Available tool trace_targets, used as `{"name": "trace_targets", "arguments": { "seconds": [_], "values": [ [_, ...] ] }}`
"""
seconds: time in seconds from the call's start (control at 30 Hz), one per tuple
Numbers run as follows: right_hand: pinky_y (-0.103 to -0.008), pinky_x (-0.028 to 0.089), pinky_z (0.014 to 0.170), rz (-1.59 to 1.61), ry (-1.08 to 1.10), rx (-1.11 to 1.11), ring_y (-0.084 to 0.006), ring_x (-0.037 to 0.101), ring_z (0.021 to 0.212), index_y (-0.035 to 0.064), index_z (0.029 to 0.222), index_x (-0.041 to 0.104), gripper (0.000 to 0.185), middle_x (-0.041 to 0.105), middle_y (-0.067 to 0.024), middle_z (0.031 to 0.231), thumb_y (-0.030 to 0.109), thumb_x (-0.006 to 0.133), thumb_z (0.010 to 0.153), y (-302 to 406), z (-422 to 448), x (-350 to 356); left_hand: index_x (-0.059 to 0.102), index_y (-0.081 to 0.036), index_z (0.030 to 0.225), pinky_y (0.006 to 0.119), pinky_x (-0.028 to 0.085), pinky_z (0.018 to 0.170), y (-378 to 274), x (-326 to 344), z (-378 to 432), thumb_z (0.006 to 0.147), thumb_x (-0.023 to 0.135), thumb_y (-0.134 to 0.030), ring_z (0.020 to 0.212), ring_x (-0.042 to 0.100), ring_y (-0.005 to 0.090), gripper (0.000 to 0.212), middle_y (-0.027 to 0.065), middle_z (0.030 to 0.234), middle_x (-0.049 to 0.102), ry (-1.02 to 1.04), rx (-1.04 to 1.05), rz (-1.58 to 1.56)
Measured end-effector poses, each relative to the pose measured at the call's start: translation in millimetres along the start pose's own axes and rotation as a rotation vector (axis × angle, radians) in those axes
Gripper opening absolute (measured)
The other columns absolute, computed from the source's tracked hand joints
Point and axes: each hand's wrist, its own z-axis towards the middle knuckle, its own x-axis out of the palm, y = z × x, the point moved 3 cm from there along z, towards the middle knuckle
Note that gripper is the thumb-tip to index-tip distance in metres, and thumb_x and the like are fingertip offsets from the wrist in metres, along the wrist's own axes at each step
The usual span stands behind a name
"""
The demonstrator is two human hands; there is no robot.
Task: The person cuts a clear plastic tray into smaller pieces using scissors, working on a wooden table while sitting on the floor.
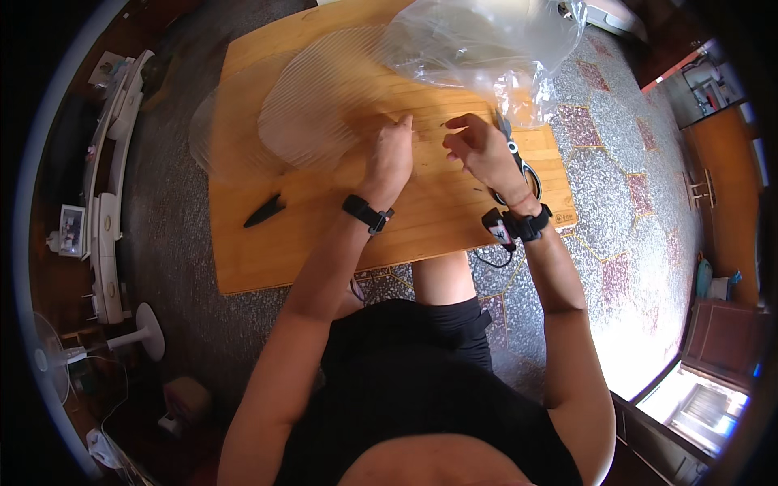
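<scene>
My left hand is over the middle of a wooden table, fingers pointing away; its far side is hidden, so a grip cannot be told. Just beyond it lies a blurred, ribbed translucent sheet with a rounded outline, which overhangs the table's left edge. My right hand hovers to the right with its fingers curled and apart, holding nothing visible. Scissors with black and white handles lie partly under the right hand and wrist. A black pointed object, perhaps a covered blade, rests on the left part of the table.
A large clear plastic bag covers the table's far right corner and hangs over its edge. Tiny dark bits lie on the wood near my right hand. A white fan stands on the left. A white cabinet lines the left wall.
</scene>
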Motion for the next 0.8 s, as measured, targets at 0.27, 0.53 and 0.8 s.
{"name": "trace_targets", "arguments": {
  "seconds": [0.27,0.53,0.8],
  "values": [
    [-0.0431,0.051,0.085,-0.603,0.034,-0.192,-0.0349,0.064,0.095,0.0025,0.104,0.064,0.053,0.065,-0.0187,0.095,0.04,0.082,0.072,-19.4,5.9,56.5,0.065,0.0,0.11,0.038,0.055,0.072,25.4,-19.8,-11.7,0.077,0.061,0.01,0.08,0.067,0.0326,0.034,0.0165,0.086,0.07,-0.195,0.02,-0.263],
    [-0.0407,0.052,0.072,-0.574,0.069,-0.048,-0.0323,0.066,0.087,-0.0002,0.102,0.061,0.044,0.066,-0.0176,0.096,0.03,0.078,0.075,-15.3,6.1,79.3,0.063,-0.003,0.12,0.029,0.055,0.072,30.9,-34.4,-29.3,0.083,0.064,0.007,0.077,0.07,0.0202,0.039,0.0111,0.091,0.073,-0.147,-0.111,-0.301],
    [-0.0241,0.053,0.061,0.581,0.388,0.228,-0.0128,0.065,0.077,0.0007,0.106,0.06,0.022,0.066,-0.0054,0.093,0.019,0.066,0.094,-20.0,1.2,63.4,0.055,0.004,0.128,0.028,0.055,0.077,10.1,-34.0,-33.1,0.087,0.061,0.009,0.086,0.069,0.0148,0.042,0.0131,0.097,0.073,0.03,-0.091,-0.611]
  ]
}}
